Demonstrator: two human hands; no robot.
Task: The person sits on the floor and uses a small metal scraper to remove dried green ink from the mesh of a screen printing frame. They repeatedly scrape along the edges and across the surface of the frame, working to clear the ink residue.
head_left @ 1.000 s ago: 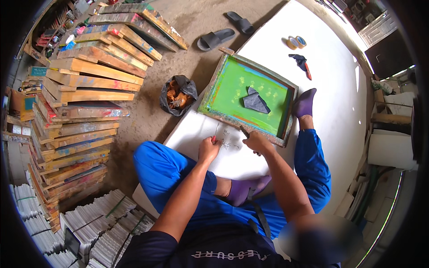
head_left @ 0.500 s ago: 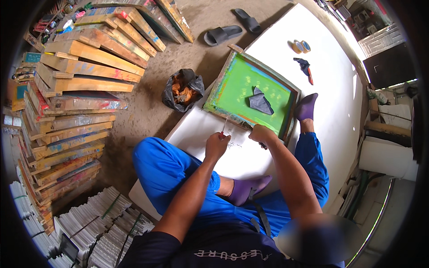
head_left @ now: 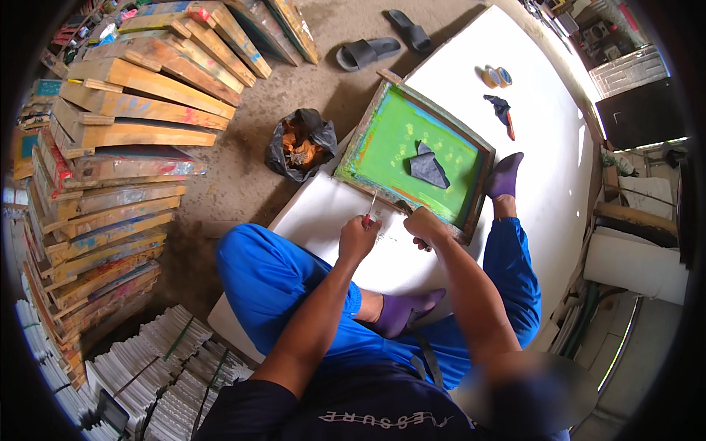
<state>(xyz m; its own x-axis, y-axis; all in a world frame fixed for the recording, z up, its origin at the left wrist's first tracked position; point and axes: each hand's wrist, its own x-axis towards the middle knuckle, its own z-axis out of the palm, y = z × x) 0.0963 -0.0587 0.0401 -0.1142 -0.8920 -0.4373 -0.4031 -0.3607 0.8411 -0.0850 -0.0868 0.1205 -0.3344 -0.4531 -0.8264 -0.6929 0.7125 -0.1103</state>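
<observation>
My left hand (head_left: 358,239) is closed round the red handle of a screwdriver (head_left: 373,200), whose thin metal shaft points up at the near edge of a wooden-framed printing screen (head_left: 357,184). Just right of it, my right hand (head_left: 429,226) grips a dark pair of pliers (head_left: 404,208). The jaws reach toward the same frame edge; whether they touch it I cannot tell. Inside the frame the mesh is green with small yellow marks. A dark grey scrap of cloth (head_left: 428,167) lies on it.
The white board (head_left: 544,140) I sit on carries tape rolls (head_left: 497,76) and a black-and-orange tool (head_left: 503,116). A black bag of brown scraps (head_left: 301,145) and black slides (head_left: 368,53) are on the floor. Wooden frames (head_left: 147,134) line the left, above strapped white stacks (head_left: 151,360).
My right hand has turned a little and shifted slightly down and left with the pliers. The left hand, screwdriver and screen have hardly moved. The view tilts slightly.
</observation>
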